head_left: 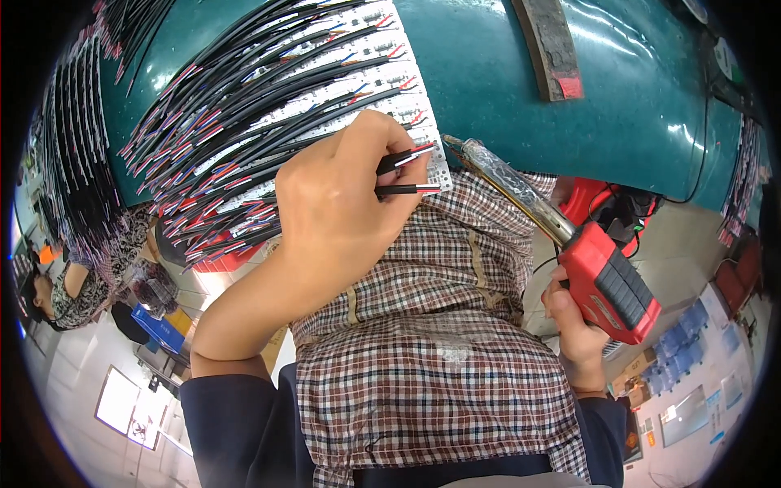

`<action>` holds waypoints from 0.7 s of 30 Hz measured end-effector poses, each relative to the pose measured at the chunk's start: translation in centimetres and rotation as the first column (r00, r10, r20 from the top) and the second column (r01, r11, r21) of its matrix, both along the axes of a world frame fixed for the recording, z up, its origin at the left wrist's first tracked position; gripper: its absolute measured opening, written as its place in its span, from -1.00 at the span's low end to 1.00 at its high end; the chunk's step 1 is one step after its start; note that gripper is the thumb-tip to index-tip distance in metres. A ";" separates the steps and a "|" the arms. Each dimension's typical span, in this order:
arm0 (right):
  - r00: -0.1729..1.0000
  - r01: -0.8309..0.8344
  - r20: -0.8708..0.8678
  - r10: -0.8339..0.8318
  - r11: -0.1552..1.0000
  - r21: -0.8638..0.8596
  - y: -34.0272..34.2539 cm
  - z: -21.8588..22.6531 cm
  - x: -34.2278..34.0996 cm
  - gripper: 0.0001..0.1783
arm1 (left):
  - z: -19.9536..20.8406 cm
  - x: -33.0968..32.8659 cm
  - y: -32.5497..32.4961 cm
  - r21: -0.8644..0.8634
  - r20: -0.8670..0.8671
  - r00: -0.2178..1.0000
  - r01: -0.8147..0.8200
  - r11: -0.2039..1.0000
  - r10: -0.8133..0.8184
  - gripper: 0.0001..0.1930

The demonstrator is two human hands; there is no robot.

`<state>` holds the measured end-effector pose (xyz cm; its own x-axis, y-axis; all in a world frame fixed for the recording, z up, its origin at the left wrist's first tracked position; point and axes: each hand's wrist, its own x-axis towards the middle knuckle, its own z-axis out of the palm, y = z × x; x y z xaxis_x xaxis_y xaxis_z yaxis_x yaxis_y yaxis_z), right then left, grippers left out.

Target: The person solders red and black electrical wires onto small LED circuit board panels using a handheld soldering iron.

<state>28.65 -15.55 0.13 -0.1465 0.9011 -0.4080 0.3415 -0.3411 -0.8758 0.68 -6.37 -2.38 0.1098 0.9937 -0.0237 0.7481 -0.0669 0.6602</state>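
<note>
My left hand (338, 191) is closed around a few black cables (397, 189), whose stripped red and white wire ends stick out to the right. It rests over the near edge of a white circuit board panel (440, 167), which carries rows of black cables (236, 102) fanning out to the left. In my right hand (573, 325) is a red and black soldering gun (610, 285), gripped by its body. The gun's wrapped barrel (517, 187) points up and left, and its thin tip lies close to the panel's right edge, near the wire ends; whether they touch I cannot tell.
A dark bar with a red end (549, 49) lies on the green table (464, 61). More cable bundles hang at the left (81, 138) and the far right (740, 175). Another person (77, 285) sits at the left. A red stool (582, 199) shows below the table's edge.
</note>
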 end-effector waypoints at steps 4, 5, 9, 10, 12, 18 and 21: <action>0.996 -0.084 0.044 0.082 0.994 0.069 0.7 -0.2 0.0 -0.75 | -0.2 0.0 -0.1 0.035 -0.011 1.000 0.020 0.999 -0.020 -0.77; 0.994 -0.104 0.049 0.100 0.992 0.077 0.6 -0.3 0.1 -0.75 | -0.1 0.0 -0.1 0.033 -0.010 1.000 0.020 0.999 -0.020 -0.77; 0.999 -0.046 0.030 0.044 0.998 0.046 0.5 -0.2 -0.3 -0.74 | -0.4 -0.1 -0.2 0.096 -0.037 0.998 0.051 0.994 -0.048 -0.77; 0.999 -0.046 0.030 0.045 0.998 0.045 0.5 -0.3 -0.2 -0.74 | -0.5 -0.1 -0.2 0.096 -0.037 0.998 0.051 0.994 -0.047 -0.77; 0.995 -0.093 0.042 0.090 0.991 0.091 0.5 -0.5 0.0 -0.72 | -0.6 -0.1 -0.2 0.125 -0.041 0.997 0.070 0.990 -0.066 -0.76; 0.996 0.052 0.070 -0.049 0.998 -0.038 0.8 0.2 -0.4 -0.71 | -0.9 0.0 -0.5 0.099 -0.032 0.999 0.045 0.994 -0.042 -0.67; 0.996 -0.032 0.080 0.032 0.999 -0.004 1.0 0.0 0.1 -0.71 | -1.0 -0.1 -0.5 0.121 -0.041 0.998 0.049 0.991 -0.045 -0.67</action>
<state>28.72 -14.56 0.08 -0.1421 0.8955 -0.4218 0.4211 -0.3310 -0.8445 0.57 -6.91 -3.39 0.1579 0.9832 0.0919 0.7670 -0.1807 0.6157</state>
